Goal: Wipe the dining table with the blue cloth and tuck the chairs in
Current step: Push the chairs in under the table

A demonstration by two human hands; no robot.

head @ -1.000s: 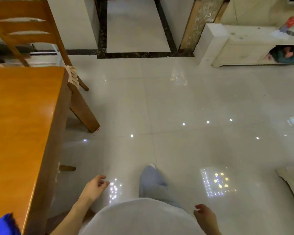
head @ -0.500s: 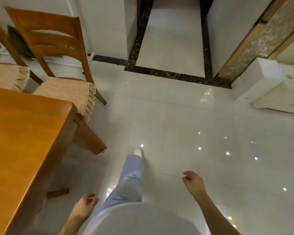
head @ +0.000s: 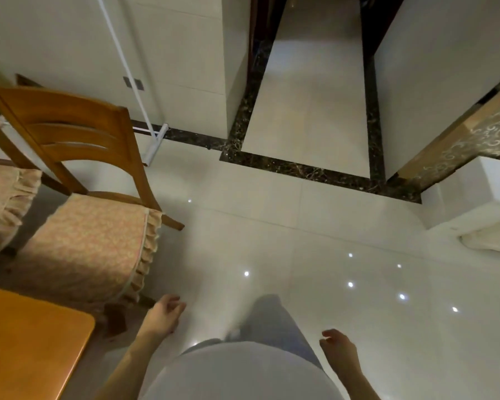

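left hand [head: 163, 314] nearer chair [head: 90, 226], empty, fingers loosely curled; chair ahead-left, pulled out from table [head: 32, 339] corner. right hand [head: 339, 349] empty, relaxed.

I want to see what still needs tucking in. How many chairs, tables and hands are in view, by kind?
Chairs: 2 (near chair, left chair, which is cut off by the edge)
Tables: 1 (table)
Hands: 2 (left hand, right hand)
Total: 5

Empty hands [head: 165, 314] near cushioned chair [head: 90, 238]
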